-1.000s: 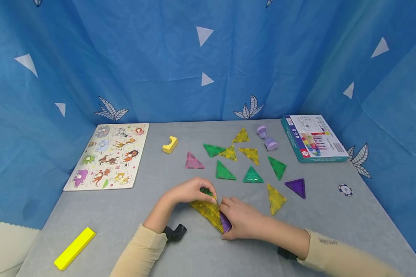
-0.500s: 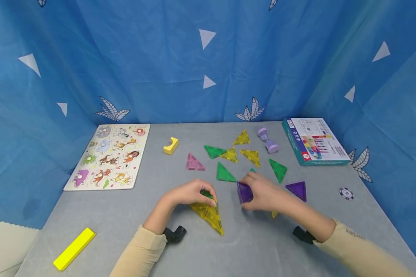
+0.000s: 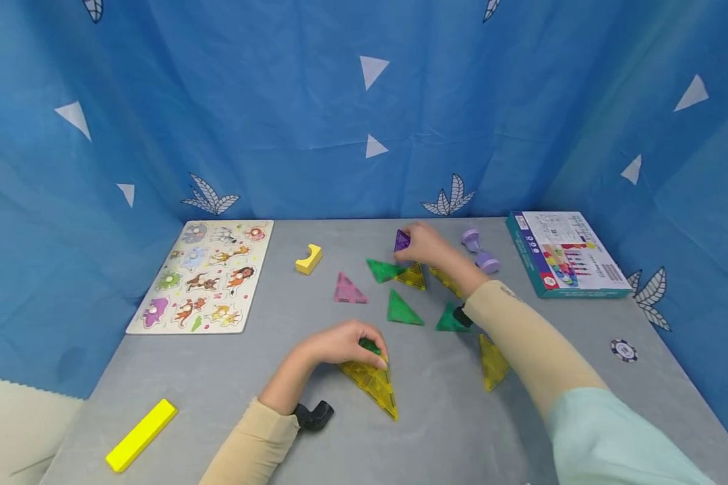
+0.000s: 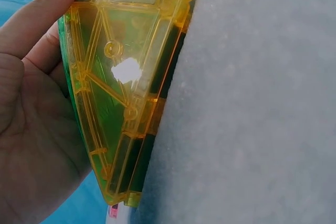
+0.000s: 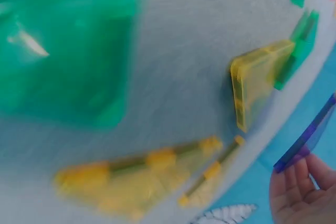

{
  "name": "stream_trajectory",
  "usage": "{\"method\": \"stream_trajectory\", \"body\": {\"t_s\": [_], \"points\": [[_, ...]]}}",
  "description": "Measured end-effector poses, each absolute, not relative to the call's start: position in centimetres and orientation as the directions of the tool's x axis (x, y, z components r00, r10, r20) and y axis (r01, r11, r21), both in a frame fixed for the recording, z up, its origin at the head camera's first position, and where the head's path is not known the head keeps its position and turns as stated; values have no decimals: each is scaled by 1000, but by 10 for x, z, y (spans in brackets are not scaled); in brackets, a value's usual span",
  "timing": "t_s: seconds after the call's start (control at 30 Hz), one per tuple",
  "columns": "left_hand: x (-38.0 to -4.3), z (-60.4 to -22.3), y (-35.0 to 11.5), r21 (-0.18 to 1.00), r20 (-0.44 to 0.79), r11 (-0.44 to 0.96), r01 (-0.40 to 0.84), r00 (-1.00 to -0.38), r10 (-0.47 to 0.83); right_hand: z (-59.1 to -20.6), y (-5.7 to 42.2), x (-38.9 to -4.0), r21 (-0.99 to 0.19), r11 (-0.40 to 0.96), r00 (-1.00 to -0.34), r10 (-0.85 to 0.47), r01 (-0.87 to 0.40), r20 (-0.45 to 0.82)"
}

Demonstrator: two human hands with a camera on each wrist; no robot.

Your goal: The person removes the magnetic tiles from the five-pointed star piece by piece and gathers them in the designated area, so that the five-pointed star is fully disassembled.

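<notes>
My left hand (image 3: 352,343) grips yellow triangular magnetic tiles (image 3: 373,384) and a green tile (image 3: 369,345) near the table's front. In the left wrist view, the thumb lies on the yellow tiles (image 4: 123,77), whose edge is against the grey tabletop; the green shows behind them. Far back on the table, my right hand (image 3: 427,244) pinches a purple triangular tile (image 3: 402,240). The right wrist view shows that purple tile (image 5: 307,137) held up at the fingertips, apart from the yellow tile (image 5: 257,80) and green tiles nearby. My right arm covers some loose tiles.
Loose green tiles (image 3: 403,310), a pink tile (image 3: 348,290) and a yellow tile (image 3: 493,364) lie about. A lilac hourglass-shaped toy (image 3: 480,250) and a box (image 3: 573,254) stand back right. An animal puzzle board (image 3: 203,276) lies left, a yellow bar (image 3: 141,436) front left.
My right hand has moved from beside the left hand's tiles to the back of the table, carrying the purple tile. The left hand keeps its hold in nearly the same place.
</notes>
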State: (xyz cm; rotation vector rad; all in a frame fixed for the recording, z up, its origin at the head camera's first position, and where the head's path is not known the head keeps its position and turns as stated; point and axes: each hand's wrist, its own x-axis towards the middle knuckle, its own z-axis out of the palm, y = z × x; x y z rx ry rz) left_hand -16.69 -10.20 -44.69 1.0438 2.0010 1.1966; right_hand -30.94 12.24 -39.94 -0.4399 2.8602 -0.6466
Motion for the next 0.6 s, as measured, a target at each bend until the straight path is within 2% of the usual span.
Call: {"method": "stream_trajectory", "body": {"t_s": [0.13, 0.27, 0.47, 0.6], "points": [[-166, -448, -102, 900, -75, 284, 329, -526, 847, -414, 111, -330, -387, 903, -946, -270, -185, -178], [-166, -448, -101, 898, -68, 281, 338, -525, 848, -423, 105, -338, -381, 913, -949, -239, -147, -207], [-165, -448, -98, 898, -61, 274, 345, -518, 853, -430, 100, -338, -406, 899, -953, -253, -168, -168], [-165, -449, -100, 901, -56, 268, 342, -520, 852, -428, 97, -334, -449, 870, -957, -275, -204, -98]]}}
